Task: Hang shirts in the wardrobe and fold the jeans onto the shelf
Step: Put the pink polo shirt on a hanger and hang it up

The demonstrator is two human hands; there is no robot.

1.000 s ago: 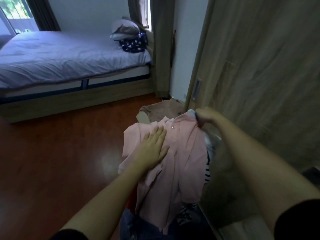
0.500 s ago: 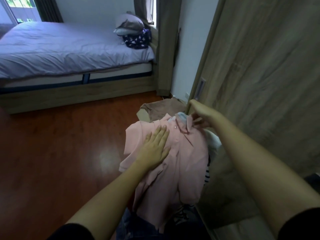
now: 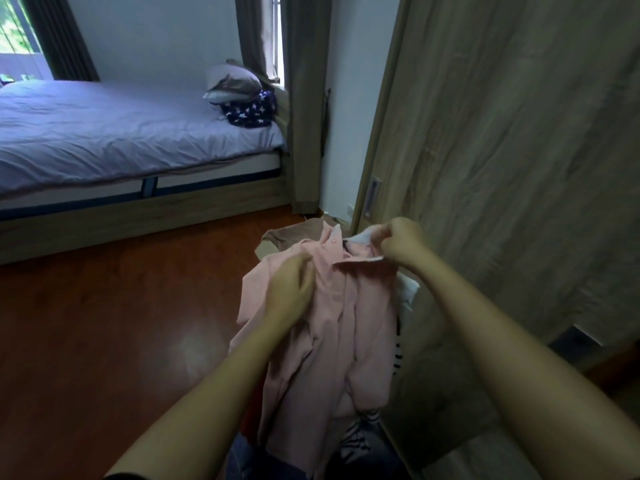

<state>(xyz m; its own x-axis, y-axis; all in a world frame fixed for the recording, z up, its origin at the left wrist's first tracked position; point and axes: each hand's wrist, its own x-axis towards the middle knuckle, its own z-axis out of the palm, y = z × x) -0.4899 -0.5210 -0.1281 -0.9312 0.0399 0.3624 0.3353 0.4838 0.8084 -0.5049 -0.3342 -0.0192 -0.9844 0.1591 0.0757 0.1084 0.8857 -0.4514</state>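
A pink polo shirt (image 3: pixel 349 327) hangs between my hands in front of the wooden wardrobe door (image 3: pixel 512 161). My left hand (image 3: pixel 291 292) grips the shirt's front just left of the button placket. My right hand (image 3: pixel 401 242) pinches the collar at the right side, lifting its pale inner edge. Under the shirt lies a pile of clothes with a striped garment (image 3: pixel 360 438) and blue denim (image 3: pixel 249 459) at the bottom of the view. No hanger shows.
A brown cloth (image 3: pixel 291 235) covers a box on the floor behind the shirt. The bed (image 3: pixel 121 133) with pillows stands at the back left, a curtain (image 3: pixel 304 98) next to it. Red-brown wooden floor (image 3: pixel 104 341) spreads to the left.
My left hand went from lying flat on the shirt to gripping its front. My right hand shifted along the collar and lifted it. The camera view tilted up slightly.
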